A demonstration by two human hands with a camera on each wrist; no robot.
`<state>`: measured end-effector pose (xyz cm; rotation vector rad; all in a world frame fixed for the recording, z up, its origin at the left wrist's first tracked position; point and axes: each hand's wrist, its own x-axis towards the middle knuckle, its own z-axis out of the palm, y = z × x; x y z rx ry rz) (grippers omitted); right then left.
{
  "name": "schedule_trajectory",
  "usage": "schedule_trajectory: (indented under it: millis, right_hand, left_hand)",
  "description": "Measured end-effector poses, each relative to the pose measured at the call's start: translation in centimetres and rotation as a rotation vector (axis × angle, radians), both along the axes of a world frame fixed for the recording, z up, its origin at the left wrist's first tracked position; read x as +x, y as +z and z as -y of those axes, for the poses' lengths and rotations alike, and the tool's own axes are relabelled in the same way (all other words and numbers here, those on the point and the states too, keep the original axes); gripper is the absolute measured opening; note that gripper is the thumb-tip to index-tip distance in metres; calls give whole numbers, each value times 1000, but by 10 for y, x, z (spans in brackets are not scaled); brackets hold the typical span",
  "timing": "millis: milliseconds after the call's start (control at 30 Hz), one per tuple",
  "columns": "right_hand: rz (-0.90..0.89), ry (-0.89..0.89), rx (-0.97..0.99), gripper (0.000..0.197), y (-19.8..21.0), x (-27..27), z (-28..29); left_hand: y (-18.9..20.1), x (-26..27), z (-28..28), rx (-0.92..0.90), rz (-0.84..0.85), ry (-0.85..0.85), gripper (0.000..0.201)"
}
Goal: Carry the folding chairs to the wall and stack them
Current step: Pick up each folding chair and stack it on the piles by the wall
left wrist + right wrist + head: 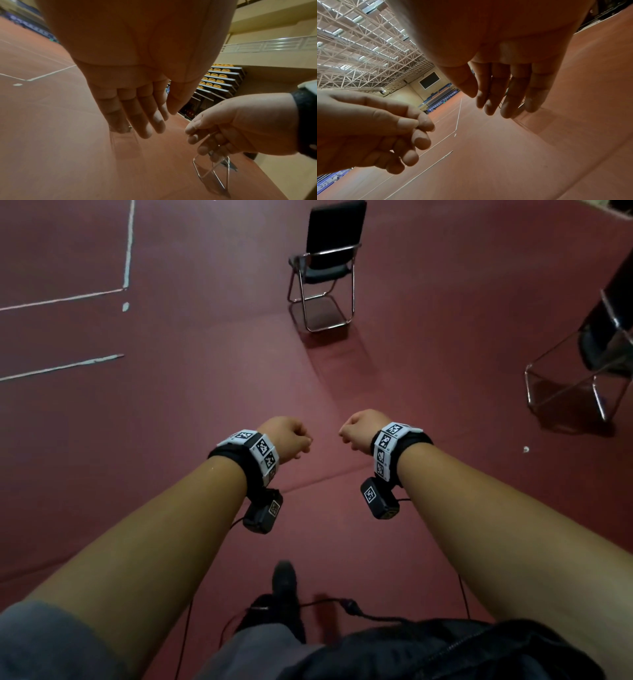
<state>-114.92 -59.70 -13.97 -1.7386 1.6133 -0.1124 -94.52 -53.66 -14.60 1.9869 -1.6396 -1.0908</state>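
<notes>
Open floor (205,378) ahead; one chair (325,265) stands beyond, another chair (596,350) right.

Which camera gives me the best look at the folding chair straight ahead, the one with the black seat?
The head view: the folding chair stands whole and unfolded on the red floor, back, seat and chrome frame all visible. The left wrist view shows only bits of chrome tubing behind the left hand. The right wrist view likewise gives slivers of frame between the right hand fingers.

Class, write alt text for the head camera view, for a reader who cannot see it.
Two bare forearms reach forward over a red sports floor, left hand and right hand loosely curled and empty. One black folding chair stands ahead, another at the right edge.
</notes>
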Motion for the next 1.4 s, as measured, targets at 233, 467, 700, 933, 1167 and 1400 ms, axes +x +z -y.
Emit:
schedule_trajectory:
  millis: [233,467,700,933,1167,1400]
  right_hand:
    - [-62,17,-17,18,-12,59,196]
    - [-49,-64,-13,20,11,107,394]
    - [-37,-71,-25,22,-4,117,561]
    - [-6,-57,9,27,-40,114,785]
    - [-22,1,16,27,-26,125,974]
    - [7,23,14,18,-38,179,1144]
  left_hand:
    - [-16,55,207,-27,38,-54,11]
    - [9,110,412,2,115,-92,11]
    - [3,123,578,20,133,-138,11]
    - [-1,121,781,27,139,-52,11]
    - [16,137,950,-9,182,4,9]
    - [3,193,1115,13,205,3,11]
